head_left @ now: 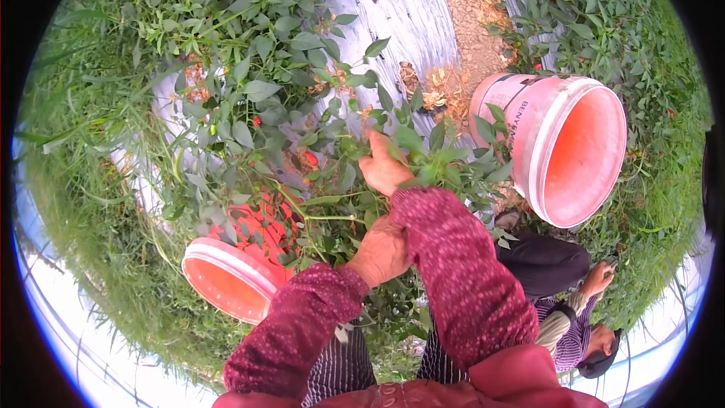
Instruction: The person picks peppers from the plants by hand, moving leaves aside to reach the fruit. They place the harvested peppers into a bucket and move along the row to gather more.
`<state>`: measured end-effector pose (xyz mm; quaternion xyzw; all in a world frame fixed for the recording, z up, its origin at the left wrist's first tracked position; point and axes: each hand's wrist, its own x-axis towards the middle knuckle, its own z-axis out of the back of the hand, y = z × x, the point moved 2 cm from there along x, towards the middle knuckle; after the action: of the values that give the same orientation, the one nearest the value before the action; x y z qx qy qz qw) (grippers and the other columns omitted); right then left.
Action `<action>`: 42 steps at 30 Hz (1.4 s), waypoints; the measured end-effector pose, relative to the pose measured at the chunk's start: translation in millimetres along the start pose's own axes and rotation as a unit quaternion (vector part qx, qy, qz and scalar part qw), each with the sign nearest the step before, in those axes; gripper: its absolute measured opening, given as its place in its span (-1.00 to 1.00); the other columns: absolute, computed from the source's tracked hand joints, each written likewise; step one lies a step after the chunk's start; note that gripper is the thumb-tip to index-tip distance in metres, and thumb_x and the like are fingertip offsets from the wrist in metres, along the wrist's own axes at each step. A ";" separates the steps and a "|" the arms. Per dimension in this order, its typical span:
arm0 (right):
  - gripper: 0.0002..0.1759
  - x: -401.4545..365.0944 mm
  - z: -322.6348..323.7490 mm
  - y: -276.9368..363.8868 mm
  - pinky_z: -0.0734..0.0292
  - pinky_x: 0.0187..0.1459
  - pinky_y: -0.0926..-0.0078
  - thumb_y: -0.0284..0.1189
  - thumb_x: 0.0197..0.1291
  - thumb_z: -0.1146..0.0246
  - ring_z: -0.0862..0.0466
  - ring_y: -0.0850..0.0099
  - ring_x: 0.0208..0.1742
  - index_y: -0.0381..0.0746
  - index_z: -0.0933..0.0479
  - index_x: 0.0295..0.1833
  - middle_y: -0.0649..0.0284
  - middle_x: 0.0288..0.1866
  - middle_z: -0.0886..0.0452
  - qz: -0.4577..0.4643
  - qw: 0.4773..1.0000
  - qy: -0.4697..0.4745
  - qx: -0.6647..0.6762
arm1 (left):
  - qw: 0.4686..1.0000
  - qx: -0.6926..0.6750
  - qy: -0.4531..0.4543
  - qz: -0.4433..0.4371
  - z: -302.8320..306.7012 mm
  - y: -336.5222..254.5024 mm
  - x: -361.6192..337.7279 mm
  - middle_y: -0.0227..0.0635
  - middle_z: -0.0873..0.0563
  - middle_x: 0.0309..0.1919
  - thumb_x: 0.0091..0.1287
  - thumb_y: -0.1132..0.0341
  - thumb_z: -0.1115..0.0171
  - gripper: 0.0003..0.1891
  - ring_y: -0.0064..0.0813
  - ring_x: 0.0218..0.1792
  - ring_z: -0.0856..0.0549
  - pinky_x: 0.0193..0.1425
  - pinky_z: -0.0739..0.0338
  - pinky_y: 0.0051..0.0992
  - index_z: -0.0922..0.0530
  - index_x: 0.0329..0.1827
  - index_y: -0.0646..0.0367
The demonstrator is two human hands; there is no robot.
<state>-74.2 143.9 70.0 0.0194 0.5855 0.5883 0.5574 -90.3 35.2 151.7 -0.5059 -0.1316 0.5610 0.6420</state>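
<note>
Head feed, two bare hands mid-frame. I've got the right hand (pixel 384 165) at centre, in among the leaves of a pepper plant (pixel 445 168); one finger points up the frame, the rest half hidden, so I can't tell if it pinches anything. Left hand (pixel 380 251) sits just below, wrist bent, fingertips hidden at the right forearm; can't tell its grip either. A pale green stem (pixel 328 217) runs just above and left of it.

Nearest clear red pepper (pixel 311 159) hangs left of the right hand, apart from it; more red dots upper left. Pink bucket (pixel 555 147) right of centre, lettered wall, mouth facing lower right; leaves overlap its left side. Red bucket (pixel 226 283) lower left, mouth to lower left, foliage over its upper part. Silvery film (pixel 396 15) and a bare soil strip (pixel 461 7) at top centre. Second person (pixel 578 340) at lower right, striped top, dark cap.
</note>
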 end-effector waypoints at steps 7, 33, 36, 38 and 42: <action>-0.60 4.3 -6.8 -43.7 -0.50 -0.05 0.37 -0.43 0.04 -0.34 -0.63 0.30 -0.11 -0.16 -0.53 0.05 0.14 -0.11 -0.65 0.031 0.997 0.064 0.036 | 0.999 -0.025 0.005 0.045 5.9 -8.0 -5.7 -0.10 -0.55 0.07 0.14 0.24 -0.24 -0.61 -0.13 0.19 -0.47 0.37 -0.26 -0.23 -0.54 0.02 0.22; -0.63 -69.7 -11.6 -45.7 -0.45 0.02 0.27 -0.53 -0.06 -0.30 -0.55 0.16 -0.01 -0.17 -0.47 -0.06 0.19 -0.12 -0.60 0.096 0.995 0.013 0.028 | 0.967 0.057 -0.075 0.238 63.7 35.0 -9.9 -0.06 -0.66 -0.28 0.09 0.29 -0.27 -0.74 -0.03 -0.21 -0.64 -0.12 -0.50 -0.15 -0.53 -0.20 0.21; -0.66 -71.9 -14.7 -40.2 -0.42 0.03 0.24 -0.54 -0.06 -0.26 -0.51 0.15 -0.02 -0.16 -0.49 -0.08 0.21 -0.12 -0.59 0.092 0.995 0.034 0.020 | 0.965 0.005 -0.012 0.261 74.6 25.6 -15.6 -0.05 -0.66 -0.31 0.05 0.28 -0.26 -0.66 -0.07 -0.27 -0.66 -0.18 -0.53 -0.22 -0.55 -0.11 0.22; -0.68 -69.6 -18.8 -40.6 -0.39 0.03 0.22 -0.54 -0.07 -0.25 -0.48 0.15 -0.01 -0.17 -0.52 -0.10 0.21 -0.15 -0.57 0.135 0.990 0.037 0.020 | 0.971 -0.024 -0.027 0.235 75.4 21.0 -16.8 -0.06 -0.66 -0.31 0.04 0.30 -0.27 -0.66 -0.07 -0.27 -0.66 -0.16 -0.53 -0.22 -0.55 -0.11 0.23; -0.60 -72.6 -18.1 -38.4 -0.37 0.09 0.24 -0.65 -0.19 -0.30 -0.49 0.15 -0.03 -0.20 -0.55 -0.12 0.20 -0.16 -0.56 0.135 0.989 0.059 -0.011 | 0.981 0.016 0.043 0.187 85.3 15.8 -15.9 -0.06 -0.66 -0.30 0.03 0.33 -0.28 -0.67 -0.04 -0.25 -0.66 -0.12 -0.52 -0.20 -0.55 -0.12 0.24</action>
<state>-34.7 70.8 82.8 0.0572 0.6029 0.6646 0.4376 -167.7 62.2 184.0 -0.5348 0.0022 0.6510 0.5387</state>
